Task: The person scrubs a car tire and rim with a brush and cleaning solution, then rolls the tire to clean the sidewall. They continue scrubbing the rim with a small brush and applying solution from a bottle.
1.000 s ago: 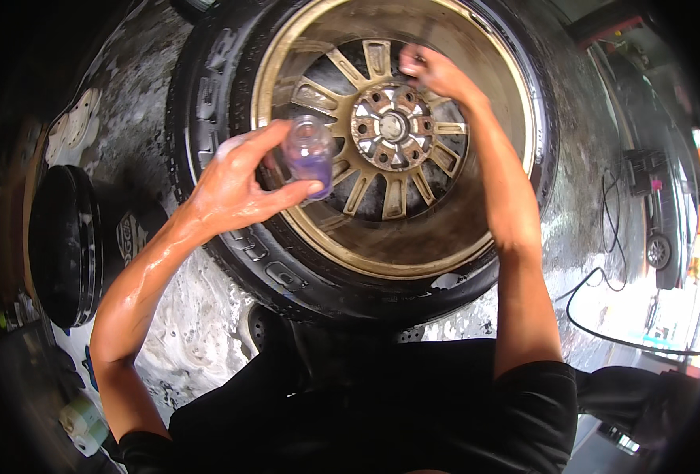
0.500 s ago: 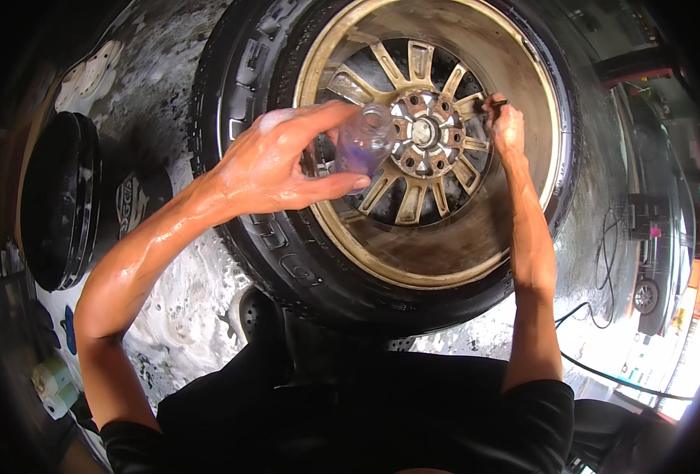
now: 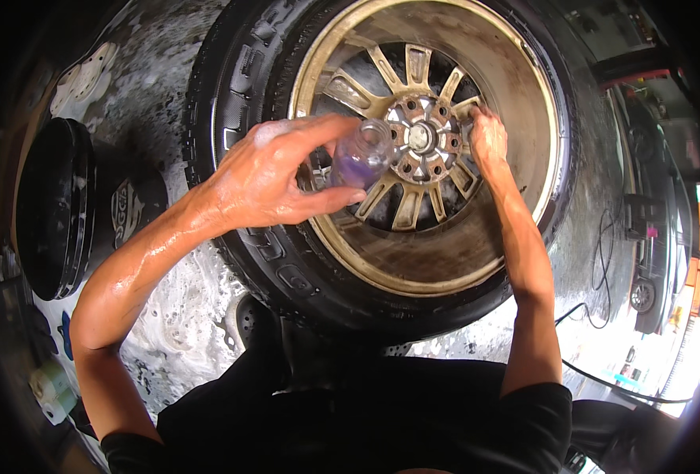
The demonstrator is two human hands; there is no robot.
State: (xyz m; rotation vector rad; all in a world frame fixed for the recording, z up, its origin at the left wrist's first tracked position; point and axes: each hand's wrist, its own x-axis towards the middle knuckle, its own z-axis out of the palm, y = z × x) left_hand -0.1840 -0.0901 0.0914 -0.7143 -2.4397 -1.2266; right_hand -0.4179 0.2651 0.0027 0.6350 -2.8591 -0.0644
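A large wheel lies before me, its black tyre (image 3: 302, 292) wet and its gold-bronze rim (image 3: 437, 257) stained brown inside. Several spokes run out from the hub (image 3: 423, 138), where bolt holes show. My left hand (image 3: 271, 170) grips a small clear bottle (image 3: 362, 158) between thumb and fingers, above the left side of the hub. Purple liquid sits in the bottle, and its open-looking neck tilts up and right. White suds cling to the back of that hand. My right hand (image 3: 488, 138) is closed against the spokes right of the hub; whatever it holds is hidden by its fingers.
A black bucket (image 3: 57, 209) is on the left. White foam (image 3: 184, 308) covers the wet floor nearby. A pale perforated object (image 3: 89, 79) lies at far left. Pale green containers (image 3: 53, 391) are lower left. On the right are a black hose (image 3: 626, 389) and a car (image 3: 658, 229).
My right hand has moved left and slightly inward toward the hub; the dark tip that stuck out of it no longer shows. My left hand and the bottle have barely shifted.
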